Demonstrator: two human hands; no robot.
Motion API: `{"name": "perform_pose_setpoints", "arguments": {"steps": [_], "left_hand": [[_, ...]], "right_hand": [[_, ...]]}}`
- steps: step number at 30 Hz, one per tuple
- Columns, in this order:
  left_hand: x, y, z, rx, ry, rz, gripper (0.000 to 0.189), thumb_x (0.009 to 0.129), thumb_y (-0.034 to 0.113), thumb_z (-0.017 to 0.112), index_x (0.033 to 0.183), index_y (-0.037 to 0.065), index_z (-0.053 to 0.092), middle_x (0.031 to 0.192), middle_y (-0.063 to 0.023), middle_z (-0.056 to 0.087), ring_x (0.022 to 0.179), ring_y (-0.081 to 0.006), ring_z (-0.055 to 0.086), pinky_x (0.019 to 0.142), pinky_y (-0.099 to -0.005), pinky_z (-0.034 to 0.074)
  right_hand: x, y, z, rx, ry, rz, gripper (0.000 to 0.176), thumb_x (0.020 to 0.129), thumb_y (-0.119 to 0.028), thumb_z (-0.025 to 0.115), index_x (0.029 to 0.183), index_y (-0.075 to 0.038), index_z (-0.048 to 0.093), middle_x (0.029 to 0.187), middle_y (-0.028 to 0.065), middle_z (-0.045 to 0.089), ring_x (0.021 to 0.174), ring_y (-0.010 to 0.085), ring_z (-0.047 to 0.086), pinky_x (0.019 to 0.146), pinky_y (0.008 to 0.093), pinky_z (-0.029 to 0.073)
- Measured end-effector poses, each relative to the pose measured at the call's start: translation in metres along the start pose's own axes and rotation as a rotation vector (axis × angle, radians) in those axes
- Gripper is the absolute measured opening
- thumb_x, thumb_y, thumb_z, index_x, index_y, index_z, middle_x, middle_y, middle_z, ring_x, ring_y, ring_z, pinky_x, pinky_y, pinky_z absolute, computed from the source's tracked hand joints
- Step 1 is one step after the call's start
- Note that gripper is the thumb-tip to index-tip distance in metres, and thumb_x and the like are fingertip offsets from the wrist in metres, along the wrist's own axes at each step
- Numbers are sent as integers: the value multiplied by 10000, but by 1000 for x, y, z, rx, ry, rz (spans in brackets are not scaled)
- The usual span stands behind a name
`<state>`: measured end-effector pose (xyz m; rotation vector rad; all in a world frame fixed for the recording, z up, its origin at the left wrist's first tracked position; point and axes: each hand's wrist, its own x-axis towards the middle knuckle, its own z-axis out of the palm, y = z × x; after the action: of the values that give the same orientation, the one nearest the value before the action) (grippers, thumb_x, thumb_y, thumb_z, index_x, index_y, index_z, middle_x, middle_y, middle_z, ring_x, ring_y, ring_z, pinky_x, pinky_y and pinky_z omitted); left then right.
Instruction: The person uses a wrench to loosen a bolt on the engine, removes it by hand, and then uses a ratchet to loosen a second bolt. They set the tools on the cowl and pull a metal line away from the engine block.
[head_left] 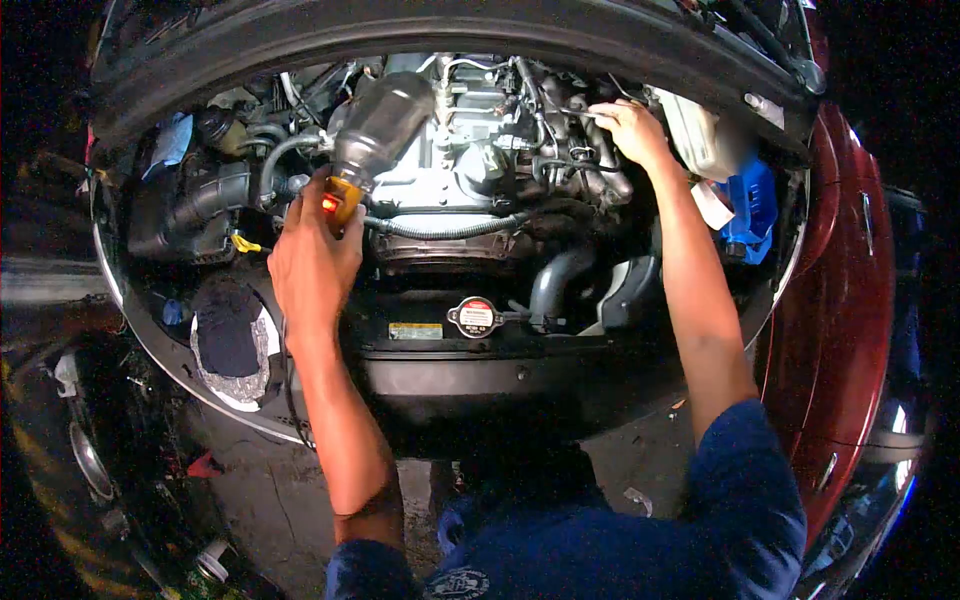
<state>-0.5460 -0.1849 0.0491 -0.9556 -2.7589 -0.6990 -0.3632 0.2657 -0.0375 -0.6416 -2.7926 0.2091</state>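
Observation:
My left hand (318, 250) is wrapped round the yellow handle of a work light (385, 125) with a dark, clear-looking housing. A red glow shows on its handle, and its beam falls on the engine (485, 165). My right hand (630, 130) is closed at the right rear of the engine, on a thin metal hand tool (588, 113). The tool's far end lies among hoses and pipes, so I cannot make out its exact kind. The oil filler cap (482, 165) sits between my hands on the lit engine cover.
A radiator cap (475, 316) is at the front centre. A dark cap with grey fabric (228, 335) rests at the left front edge. A blue jug (750, 210) stands by a whitish reservoir (690, 135) at right. The raised hood (450, 30) hangs above; a red car (840, 320) is alongside.

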Motion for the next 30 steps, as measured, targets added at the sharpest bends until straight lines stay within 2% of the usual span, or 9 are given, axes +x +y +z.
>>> {"name": "perform_pose_setpoints", "arguments": {"steps": [4,6,11,14,15,21,24,27,30], "left_hand": [[3,11,1,-55,-21,18,555,886,283,727,1392,124,564,1159,-202,686,997,-418,683,818,-495,551],[3,13,6,-74,-42,-3,557,887,292,736,1390,120,567,1166,-211,685,1013,-423,680,833,-490,550],[-4,12,14,-90,-61,52,567,873,300,744,1385,126,572,1162,-199,691,990,-411,690,811,-490,557],[-11,10,18,-66,-43,109,562,865,274,741,1376,114,572,1127,-174,691,963,-388,693,787,-479,562],[-11,10,20,-53,-16,134,553,861,242,734,1371,109,568,1090,-158,688,936,-376,692,761,-472,564],[-13,5,17,-64,14,155,553,853,209,730,1369,99,562,1054,-145,688,911,-364,689,742,-470,563],[-13,4,14,-73,24,136,565,852,214,732,1378,103,560,1065,-151,693,917,-376,691,758,-477,562],[-14,1,13,-89,25,94,571,851,219,735,1384,104,563,1078,-158,700,925,-383,696,774,-475,562],[-14,0,11,-89,49,41,567,853,225,736,1381,104,567,1083,-167,704,931,-385,698,775,-480,560]], "right_hand": [[0,-4,1,-129,23,-29,245,970,-266,603,1132,-157,751,1007,111,709,998,322,677,870,419,531],[2,-8,1,8,-1,-11,252,973,-253,587,1129,-146,753,1030,104,715,1008,316,677,881,410,534],[7,-8,6,-71,16,-46,237,955,-180,577,1099,-152,763,1036,91,719,968,290,678,845,407,546],[9,-7,6,-137,50,-178,261,922,-96,566,1078,-154,767,1020,88,718,946,282,680,832,410,552],[13,4,13,-193,121,-316,291,881,-37,561,1076,-128,758,1032,82,722,935,280,684,829,405,556],[20,26,34,-159,55,-220,270,878,-38,569,1092,-106,720,1069,102,724,920,316,694,814,427,559],[16,24,25,-114,92,-316,228,903,-57,554,1058,-115,711,1023,117,726,925,335,697,806,437,556],[10,7,12,-102,-51,-137,194,950,-137,527,1036,-136,700,1019,112,733,969,341,694,818,448,547],[7,-19,-2,-77,-175,162,213,986,-225,495,1029,-168,695,1051,115,734,1009,355,690,843,473,536]]}}
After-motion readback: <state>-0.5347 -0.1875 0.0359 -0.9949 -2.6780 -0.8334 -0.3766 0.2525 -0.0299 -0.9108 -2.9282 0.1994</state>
